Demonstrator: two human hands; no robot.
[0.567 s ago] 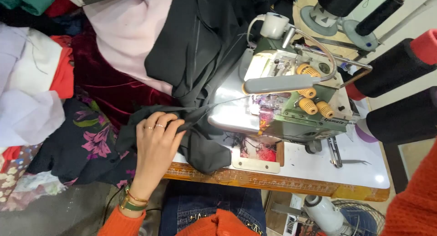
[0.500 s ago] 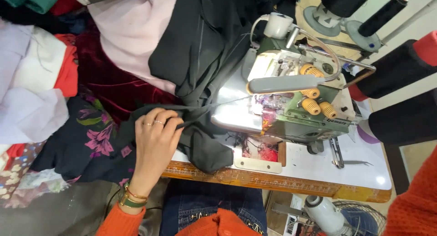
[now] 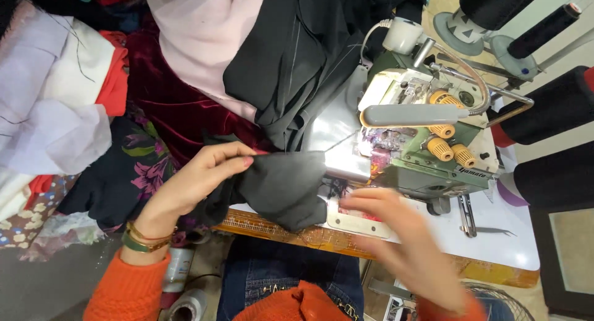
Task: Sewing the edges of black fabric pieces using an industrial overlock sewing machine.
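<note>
Head view: cluttered sewing table [image 3: 495, 247], heaped fabrics [image 3: 185, 67] alongside.

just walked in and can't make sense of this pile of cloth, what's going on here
A person in an orange sweater sits at a green sewing machine. The left hand pinches the edge of a black cloth lying on the table in front of the machine. The right hand, blurred, is over the table near the machine's base and seems to hold nothing. Other cloths are heaped to the left.
</note>
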